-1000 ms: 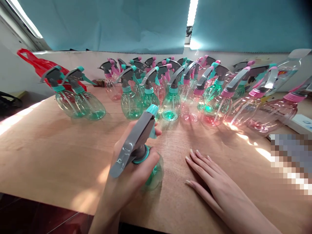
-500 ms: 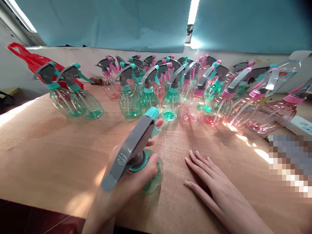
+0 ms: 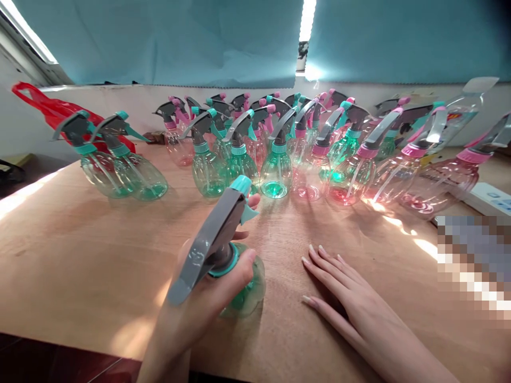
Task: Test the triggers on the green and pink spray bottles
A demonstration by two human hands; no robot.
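My left hand (image 3: 223, 287) is wrapped round the neck of a green spray bottle (image 3: 253, 282) with a grey trigger head and turquoise nozzle. The bottle stands on the wooden table (image 3: 99, 255) near its front edge, its nozzle pointing away from me. Part of its body is hidden behind my fingers and thumb. To the right, my right hand (image 3: 347, 298) lies on the tabletop with its fingers stretched out, holding nothing. Beyond both hands stands a row of clear green spray bottles (image 3: 274, 175) and pink spray bottles (image 3: 345, 181).
Two green spray bottles (image 3: 139, 175) stand apart at the left, before a red plastic bag (image 3: 51, 109). A large clear bottle (image 3: 459, 117) rises at the back right, near a white box (image 3: 485, 199). A blue-green curtain (image 3: 179, 42) hangs behind the table.
The view has shifted slightly. My left hand keeps its hold on the spray bottle, and my right hand stays flat on the table.
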